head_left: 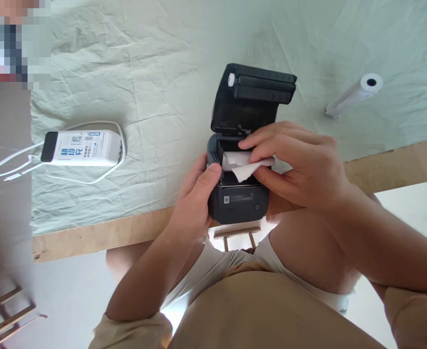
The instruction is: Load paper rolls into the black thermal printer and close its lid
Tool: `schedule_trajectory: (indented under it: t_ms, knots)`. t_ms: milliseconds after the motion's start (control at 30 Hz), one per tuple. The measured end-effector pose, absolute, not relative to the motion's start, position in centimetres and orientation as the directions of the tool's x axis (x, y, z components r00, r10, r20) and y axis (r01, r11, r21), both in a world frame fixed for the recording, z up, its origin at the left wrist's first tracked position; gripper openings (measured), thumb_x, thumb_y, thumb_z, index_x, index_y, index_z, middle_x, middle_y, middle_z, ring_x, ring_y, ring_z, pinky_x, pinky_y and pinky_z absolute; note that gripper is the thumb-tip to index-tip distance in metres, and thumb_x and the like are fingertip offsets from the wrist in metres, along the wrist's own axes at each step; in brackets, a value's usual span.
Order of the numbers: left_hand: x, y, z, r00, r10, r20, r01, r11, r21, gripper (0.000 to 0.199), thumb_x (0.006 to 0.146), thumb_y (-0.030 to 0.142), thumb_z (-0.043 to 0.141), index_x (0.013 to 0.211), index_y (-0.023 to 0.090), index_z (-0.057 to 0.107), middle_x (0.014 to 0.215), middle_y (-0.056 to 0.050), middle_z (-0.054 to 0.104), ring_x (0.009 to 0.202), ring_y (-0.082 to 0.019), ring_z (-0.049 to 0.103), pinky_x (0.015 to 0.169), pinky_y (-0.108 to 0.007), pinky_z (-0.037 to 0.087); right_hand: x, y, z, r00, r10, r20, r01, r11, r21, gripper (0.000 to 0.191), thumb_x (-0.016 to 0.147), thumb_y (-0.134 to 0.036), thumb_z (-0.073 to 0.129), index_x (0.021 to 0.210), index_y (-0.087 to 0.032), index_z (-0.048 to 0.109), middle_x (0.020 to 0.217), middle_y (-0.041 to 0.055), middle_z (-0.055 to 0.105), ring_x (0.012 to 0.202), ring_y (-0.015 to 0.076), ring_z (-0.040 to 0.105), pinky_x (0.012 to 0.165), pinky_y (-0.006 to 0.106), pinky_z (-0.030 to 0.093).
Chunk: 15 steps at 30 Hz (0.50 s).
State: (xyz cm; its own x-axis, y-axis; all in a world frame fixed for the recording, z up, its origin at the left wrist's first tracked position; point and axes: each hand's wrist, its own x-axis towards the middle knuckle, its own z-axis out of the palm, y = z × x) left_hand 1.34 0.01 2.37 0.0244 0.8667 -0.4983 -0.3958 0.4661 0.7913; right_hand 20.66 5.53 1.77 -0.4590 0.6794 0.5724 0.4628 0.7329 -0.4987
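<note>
left fingers (209, 177) hold 1 printer (237, 208) | right fingers (266, 146) pinch 1 paper flap (243, 171) | 1 separate roll (357, 94)

A plain tan top (268, 315) covers the torso, with a browner fold at the waist, perhaps its hem, though shadow blurs it. The loose left sleeve (133, 332) and right sleeve (415, 312) match it, ending short above bare forearms. Left hand (193, 201) and right hand (306, 162) are bare; the shorts (213, 271) are off-white and creased
</note>
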Motion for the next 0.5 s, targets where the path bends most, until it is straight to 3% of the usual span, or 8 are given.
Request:
schedule_trajectory:
  t_ms: [167,367,433,500]
  knots:
    - [1.3,0.0,2.3,0.021,0.87,-0.493,-0.395,0.46,0.795,0.046,0.092,0.06,0.083,0.118,0.022,0.076,0.102,-0.007,0.086,0.091,-0.031,0.086,0.068,-0.037,0.071,20.7,4.9,2.5,-0.454,0.761,0.463,0.587,0.647,-0.487,0.022,0.098,-0.021,0.056,0.083,-0.032,0.066,0.1,-0.0005,0.085,0.095,0.0239,0.082,0.084,0.046,0.065]
    - [1.1,-0.2,1.9,0.007,0.9,-0.435,-0.41,0.399,0.82,0.034,0.093,0.053,0.085,0.106,0.023,0.077,0.084,-0.002,0.079,0.071,-0.021,0.076,0.053,-0.028,0.057,20.5,3.8,1.9,-0.51,0.53,0.678,0.339,0.848,-0.407,0.02,0.1,-0.013,0.064,0.092,-0.03,0.061,0.096,-0.0058,0.083,0.084,0.0162,0.077,0.073,0.039,0.056]
    - [1.0,-0.2,1.9,0.017,0.912,-0.41,-0.371,0.387,0.844,0.032,0.09,0.045,0.089,0.111,0.023,0.078,0.088,-0.002,0.08,0.078,-0.022,0.077,0.06,-0.028,0.06,20.4,3.7,1.5,-0.551,0.497,0.67,0.319,0.868,-0.381,0.015,0.103,-0.019,0.065,0.093,-0.029,0.061,0.096,-0.0059,0.082,0.083,0.015,0.076,0.076,0.041,0.054]
    - [0.9,-0.2,2.1,0.018,0.917,-0.398,-0.317,0.382,0.868,0.042,0.085,0.035,0.094,0.121,0.026,0.077,0.107,-0.004,0.084,0.1,-0.027,0.082,0.076,-0.03,0.066,20.5,3.6,1.2,-0.579,0.466,0.669,0.297,0.885,-0.359,0.015,0.109,-0.033,0.062,0.094,-0.028,0.062,0.095,-0.0038,0.081,0.085,0.0159,0.076,0.079,0.043,0.054]
